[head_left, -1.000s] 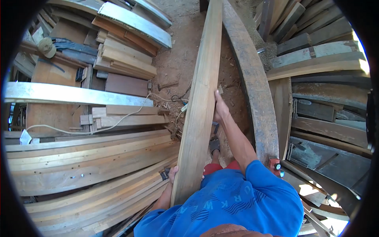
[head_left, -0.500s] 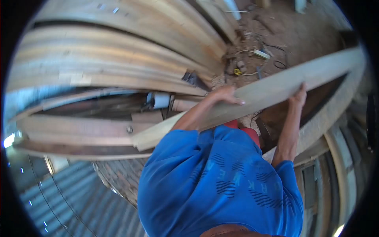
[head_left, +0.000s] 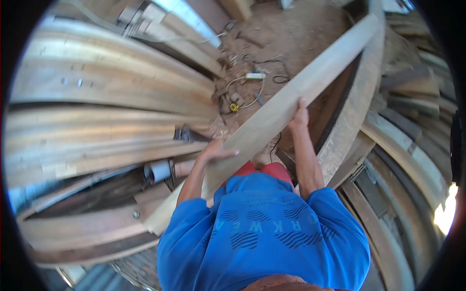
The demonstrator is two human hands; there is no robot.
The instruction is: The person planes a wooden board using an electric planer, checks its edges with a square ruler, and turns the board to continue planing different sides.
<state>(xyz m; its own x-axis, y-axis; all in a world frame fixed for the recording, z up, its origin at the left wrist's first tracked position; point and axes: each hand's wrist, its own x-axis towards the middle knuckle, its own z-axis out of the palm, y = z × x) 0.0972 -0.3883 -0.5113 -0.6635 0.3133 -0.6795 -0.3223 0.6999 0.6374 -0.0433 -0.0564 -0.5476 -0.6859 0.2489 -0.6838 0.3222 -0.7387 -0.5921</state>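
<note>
A long pale wooden board runs diagonally across the view in front of my body, from lower left to upper right. My left hand grips it nearer the lower-left end, thumb laid over its face and some fingers hidden. Farther along the near edge, my right hand is closed around the board with the thumb on top; its other fingers are out of sight underneath.
Stacked planks fill the left side. A power strip with cords and a yellow object lie on the littered dirt floor. A cylindrical tool rests among timbers at left. More timber lies at right.
The view has turned to the right, and the scene has shifted left. The board now slopes more steeply across the frame. Both hands keep their grip on it.
</note>
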